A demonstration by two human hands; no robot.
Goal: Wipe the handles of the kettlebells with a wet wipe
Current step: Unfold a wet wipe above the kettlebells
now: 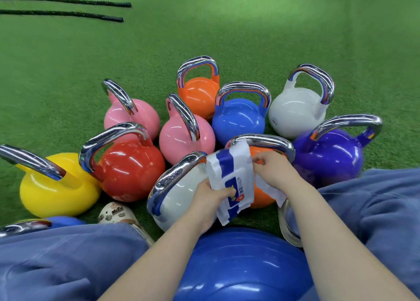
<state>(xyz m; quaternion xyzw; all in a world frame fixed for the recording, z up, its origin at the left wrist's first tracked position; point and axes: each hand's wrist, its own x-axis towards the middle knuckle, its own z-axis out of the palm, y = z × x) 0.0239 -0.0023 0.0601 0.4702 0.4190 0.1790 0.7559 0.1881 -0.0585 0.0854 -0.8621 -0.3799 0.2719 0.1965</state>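
Several coloured kettlebells with chrome handles stand on green turf in front of me. Nearest are a white one with its handle tilted left and an orange one with its handle across the top. My left hand grips a white-and-blue wet wipe packet from below. My right hand pinches at the packet's right side, where a white wipe hangs out. Both hands hover over the white and orange kettlebells.
Behind stand pink, pink, red, yellow, orange, blue, white and purple kettlebells. A blue exercise ball lies between my knees. Two black ropes lie far left.
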